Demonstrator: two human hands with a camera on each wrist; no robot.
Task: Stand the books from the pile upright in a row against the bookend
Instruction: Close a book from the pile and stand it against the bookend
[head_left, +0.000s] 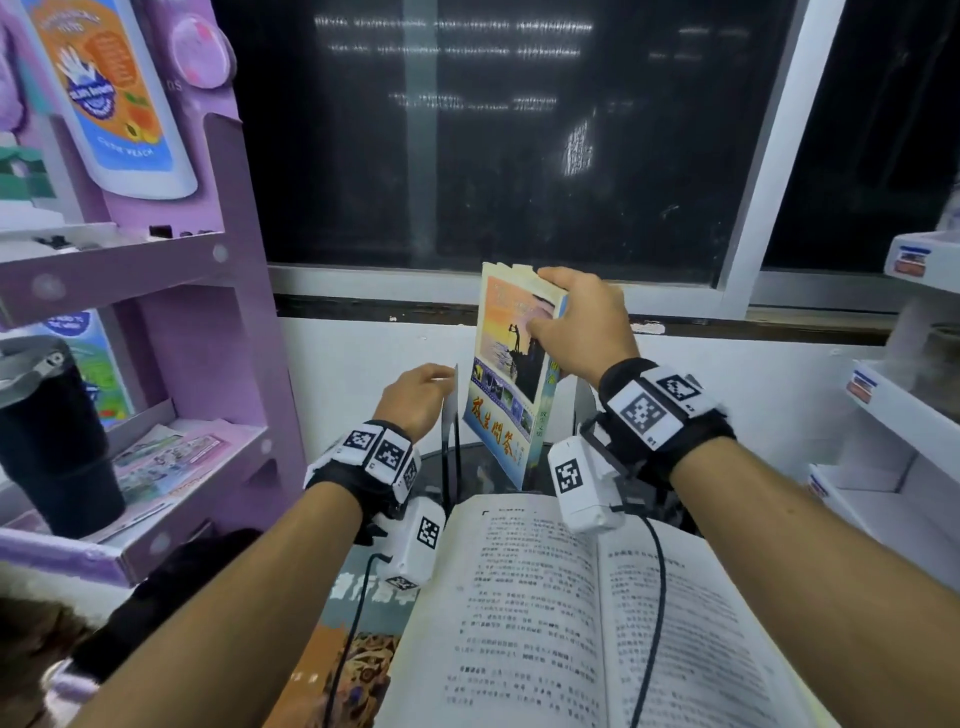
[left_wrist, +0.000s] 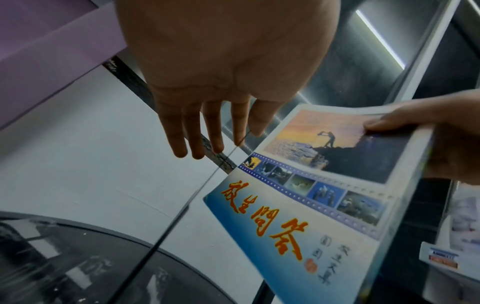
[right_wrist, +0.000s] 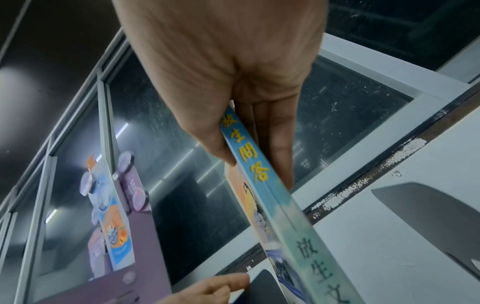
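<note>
Book (head_left: 511, 379) titled 放生問答 gripped by right hand (head_left: 576, 322); left hand (head_left: 415, 395) flat on bookend (head_left: 450, 415).

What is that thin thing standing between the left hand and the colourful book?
A thin upright bookend plate. In the head view it stands between the left hand, whose fingers touch its top, and the book gripped by the right hand.

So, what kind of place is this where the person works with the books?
Probably a small shop or stockroom corner, not a library: a purple cardboard display stand carrying a hand-gel advert, white shelves with price labels, and a dark window behind.
</note>
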